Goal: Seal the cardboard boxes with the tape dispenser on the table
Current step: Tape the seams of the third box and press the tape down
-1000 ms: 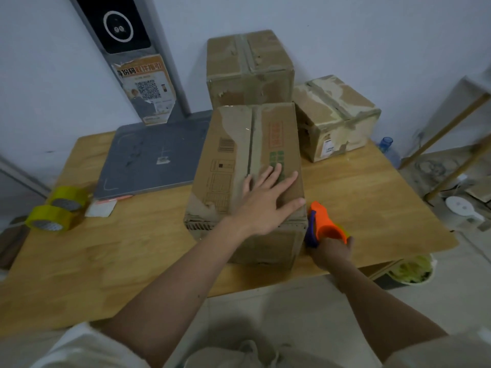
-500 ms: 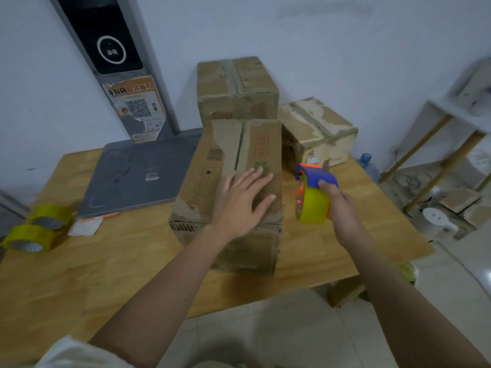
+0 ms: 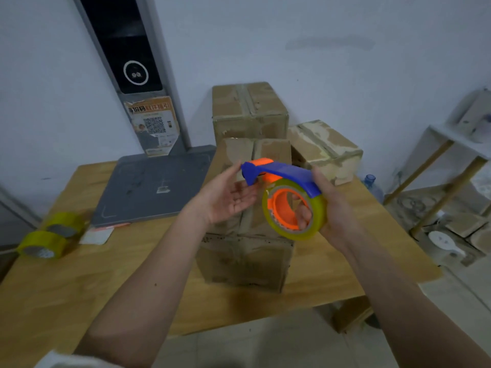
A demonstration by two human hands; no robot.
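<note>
A blue and orange tape dispenser [image 3: 285, 176] with a yellowish tape roll [image 3: 293, 210] is held in the air above the nearest cardboard box [image 3: 245, 256]. My right hand [image 3: 333, 208] grips it, fingers through the roll's orange core. My left hand [image 3: 225, 195] is open, palm up, with its fingertips at the dispenser's blue front end. The nearest box stands on the wooden table [image 3: 93, 274], its top seam running away from me. Two more cardboard boxes stand behind it: a tall one [image 3: 249, 110] and a lower one [image 3: 326, 147] to the right.
Two spare yellow tape rolls [image 3: 49, 241] lie at the table's left edge next to a small white card [image 3: 97, 236]. A grey scale platform [image 3: 154, 187] with its column [image 3: 127, 70] stands at the back left. A shelf [image 3: 449, 166] and clutter fill the floor on the right.
My left hand has left the box top and come up to the dispenser's front. My right hand has brought the dispenser from beside the box to above it.
</note>
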